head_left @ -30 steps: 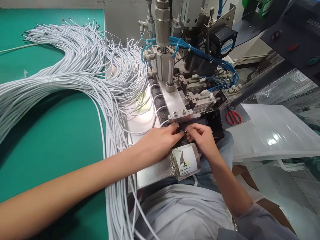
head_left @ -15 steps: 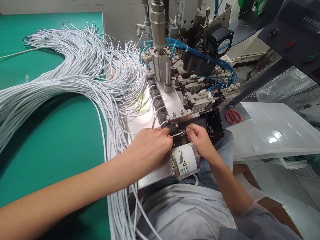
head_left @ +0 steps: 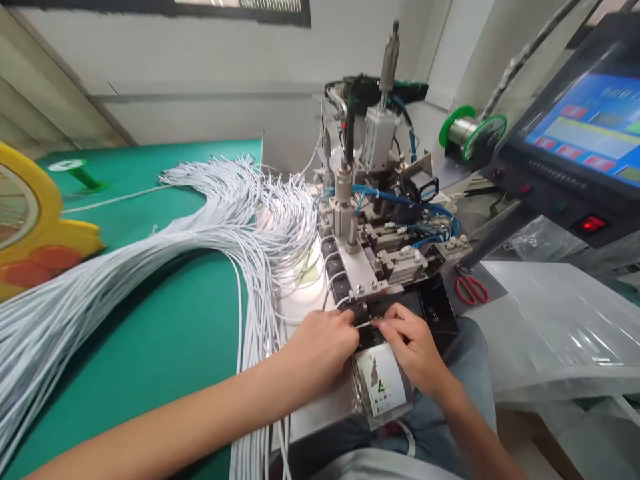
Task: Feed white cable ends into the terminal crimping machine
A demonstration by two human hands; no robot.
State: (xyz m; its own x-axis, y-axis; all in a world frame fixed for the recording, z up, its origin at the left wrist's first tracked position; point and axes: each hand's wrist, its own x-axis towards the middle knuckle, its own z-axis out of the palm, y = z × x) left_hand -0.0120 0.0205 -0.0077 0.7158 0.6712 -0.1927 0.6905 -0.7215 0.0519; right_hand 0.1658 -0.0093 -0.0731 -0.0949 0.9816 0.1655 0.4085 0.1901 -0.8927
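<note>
A short stretch of white cable (head_left: 363,325) runs between my two hands, low over the black track (head_left: 369,339) at the front of a bench machine (head_left: 356,263). My left hand (head_left: 325,345) is closed round the cable, its fingertips curled at the track's left side. On the other side, my right hand (head_left: 413,343) pinches the cable's end, and its thumb and fingers cover the tip. Several more cables lie in the track behind, leading left into a big bundle of white cables (head_left: 165,257). Just below the hands hangs a plastic-covered label (head_left: 385,380).
Red-handled scissors (head_left: 471,290) lie right of a black bin (head_left: 439,303). A control screen (head_left: 590,127) and a solder wire spool (head_left: 467,133) stand at upper right. A yellow fan-like object (head_left: 30,220) stands on the green mat (head_left: 180,340) at left.
My view has tilted up, bringing in the screen and the yellow object. My hands stay at the same spot on the track; the right fingers have shifted slightly at the cable end.
</note>
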